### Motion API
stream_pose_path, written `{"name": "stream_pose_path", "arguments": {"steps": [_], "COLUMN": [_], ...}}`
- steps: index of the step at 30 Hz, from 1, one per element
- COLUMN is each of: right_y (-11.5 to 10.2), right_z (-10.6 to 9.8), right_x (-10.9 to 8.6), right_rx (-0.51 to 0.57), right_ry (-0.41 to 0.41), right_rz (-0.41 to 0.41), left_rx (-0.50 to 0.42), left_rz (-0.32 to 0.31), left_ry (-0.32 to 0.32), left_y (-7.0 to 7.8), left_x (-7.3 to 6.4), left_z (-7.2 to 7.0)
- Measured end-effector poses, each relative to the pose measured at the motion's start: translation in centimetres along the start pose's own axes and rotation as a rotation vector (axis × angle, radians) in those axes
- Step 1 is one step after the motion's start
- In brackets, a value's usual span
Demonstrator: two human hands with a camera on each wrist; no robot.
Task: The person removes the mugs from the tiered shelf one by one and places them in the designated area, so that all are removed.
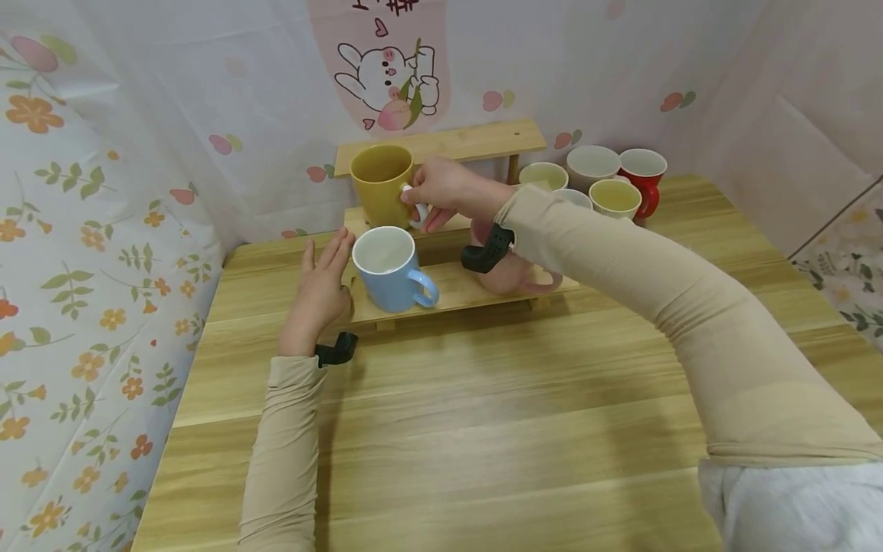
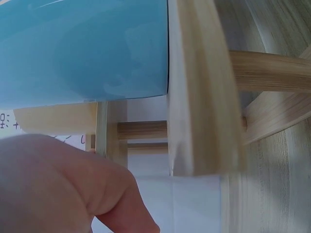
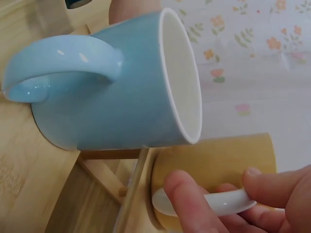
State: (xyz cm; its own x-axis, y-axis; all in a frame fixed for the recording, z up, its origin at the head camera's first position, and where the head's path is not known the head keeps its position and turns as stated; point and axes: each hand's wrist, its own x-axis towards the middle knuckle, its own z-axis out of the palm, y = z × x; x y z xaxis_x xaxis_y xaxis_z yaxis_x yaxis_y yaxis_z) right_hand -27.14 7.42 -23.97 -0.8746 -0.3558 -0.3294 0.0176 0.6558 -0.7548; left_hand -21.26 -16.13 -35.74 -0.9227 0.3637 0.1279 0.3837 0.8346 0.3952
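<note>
My right hand pinches the white handle of a yellow mug, which stands upright on the middle tier of a wooden step rack. In front of it, on the lowest tier, a light blue mug with a white inside has its handle turned right. My left hand is at the rack's left end beside the blue mug, fingers extended and holding nothing; whether they touch the rack is unclear. A pink mug on the lowest tier is partly hidden behind my right wrist.
Several cups cluster right of the rack, among them a red mug and a cup with a yellow inside. The rack's top tier runs along the back, near a printed curtain. Wooden tabletop extends in front.
</note>
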Motion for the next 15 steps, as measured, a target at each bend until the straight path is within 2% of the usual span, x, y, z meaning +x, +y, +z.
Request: {"name": "stream_pose_path", "arguments": {"steps": [9, 15], "right_y": [0.43, 0.52], "right_z": [0.06, -0.48], "right_x": [-0.04, -0.54], "right_rx": [-0.07, -0.08], "right_ry": [0.132, 0.167], "right_rz": [0.044, 0.042], "left_rx": [0.016, 0.005], "left_rz": [-0.009, -0.018], "left_ry": [-0.022, -0.031], "left_y": [0.15, 0.08], "left_x": [0.14, 0.09], "left_z": [-0.15, -0.23]}}
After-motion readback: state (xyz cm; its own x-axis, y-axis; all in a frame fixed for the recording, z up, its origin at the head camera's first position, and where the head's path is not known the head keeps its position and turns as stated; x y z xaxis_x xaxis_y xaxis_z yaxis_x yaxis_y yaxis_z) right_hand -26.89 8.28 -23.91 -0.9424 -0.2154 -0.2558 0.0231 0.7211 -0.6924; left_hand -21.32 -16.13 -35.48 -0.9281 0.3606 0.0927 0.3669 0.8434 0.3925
